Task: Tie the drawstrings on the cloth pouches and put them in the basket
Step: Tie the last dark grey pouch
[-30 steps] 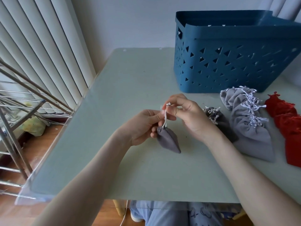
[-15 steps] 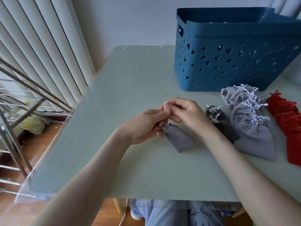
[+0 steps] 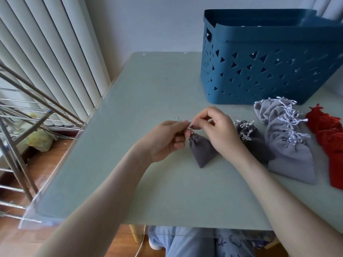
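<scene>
My left hand (image 3: 167, 140) and right hand (image 3: 217, 130) each pinch the white drawstring (image 3: 189, 127) of the dark grey pouch (image 3: 202, 152) lying on the surface (image 3: 148, 101); blue basket (image 3: 259, 71) at one o'clock.

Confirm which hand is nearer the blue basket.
Right. The right hand is just in front of the blue basket, below its near-left corner, pinching the drawstring. The left hand is farther left and closer to the person, pinching the same drawstring.
</scene>
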The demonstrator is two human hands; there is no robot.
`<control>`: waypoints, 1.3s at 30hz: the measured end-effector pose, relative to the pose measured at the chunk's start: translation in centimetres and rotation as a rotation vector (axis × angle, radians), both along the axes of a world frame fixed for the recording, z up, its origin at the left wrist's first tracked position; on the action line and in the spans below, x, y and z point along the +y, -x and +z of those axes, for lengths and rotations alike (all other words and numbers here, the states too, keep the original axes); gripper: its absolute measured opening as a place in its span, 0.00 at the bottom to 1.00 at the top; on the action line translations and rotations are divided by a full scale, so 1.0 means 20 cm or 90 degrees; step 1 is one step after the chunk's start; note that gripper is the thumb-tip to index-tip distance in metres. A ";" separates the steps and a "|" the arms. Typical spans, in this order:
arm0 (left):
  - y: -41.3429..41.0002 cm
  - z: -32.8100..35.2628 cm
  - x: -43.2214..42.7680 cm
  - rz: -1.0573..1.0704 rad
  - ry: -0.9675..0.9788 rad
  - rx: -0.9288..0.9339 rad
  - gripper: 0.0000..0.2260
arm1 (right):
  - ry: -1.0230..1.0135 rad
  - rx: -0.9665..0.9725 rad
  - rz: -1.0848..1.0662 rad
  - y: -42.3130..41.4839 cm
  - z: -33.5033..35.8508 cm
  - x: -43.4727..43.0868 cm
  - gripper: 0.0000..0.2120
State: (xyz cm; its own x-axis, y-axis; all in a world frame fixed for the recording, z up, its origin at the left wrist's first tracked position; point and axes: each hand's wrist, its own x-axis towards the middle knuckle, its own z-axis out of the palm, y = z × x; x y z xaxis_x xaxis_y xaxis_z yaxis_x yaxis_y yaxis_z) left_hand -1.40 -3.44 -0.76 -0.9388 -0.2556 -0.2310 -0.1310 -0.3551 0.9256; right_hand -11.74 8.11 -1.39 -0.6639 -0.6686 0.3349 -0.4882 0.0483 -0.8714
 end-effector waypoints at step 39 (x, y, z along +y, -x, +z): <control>0.04 -0.13 0.03 0.245 0.825 0.036 0.02 | -0.048 -0.276 0.137 0.03 -0.05 -0.02 0.12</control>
State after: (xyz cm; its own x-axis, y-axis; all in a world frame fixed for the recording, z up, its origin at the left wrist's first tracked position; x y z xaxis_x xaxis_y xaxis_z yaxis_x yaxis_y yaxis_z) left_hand -2.22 -2.81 -3.28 -0.7592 -0.5050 0.4107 -0.1723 0.7643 0.6214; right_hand -12.40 7.76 -2.40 -0.5759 -0.8175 0.0033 -0.0873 0.0574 -0.9945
